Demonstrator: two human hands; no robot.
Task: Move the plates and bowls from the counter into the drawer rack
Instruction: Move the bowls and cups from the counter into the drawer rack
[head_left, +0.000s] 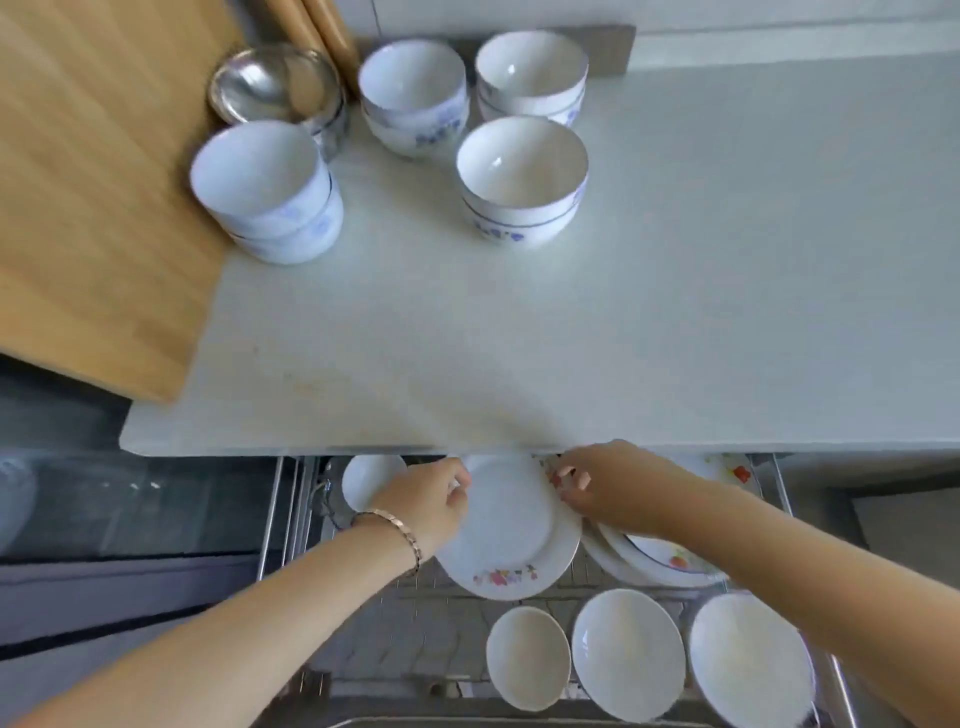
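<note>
Head view shows both hands on a white flower plate (506, 525) in the drawer rack (415, 618), just under the counter (519, 364) edge. The left hand (434, 501) has its fingers curled on the plate's left rim. The right hand (608, 486) pinches its far right rim. I think the plate should go down slowly so it does not bang the leaning plates (660, 558) right of it. In front of it, three bowls (628, 654) sit in the rack. Behind it, up on the counter, four bowl stacks (522, 182) and a steel bowl (275, 85) wait.
</note>
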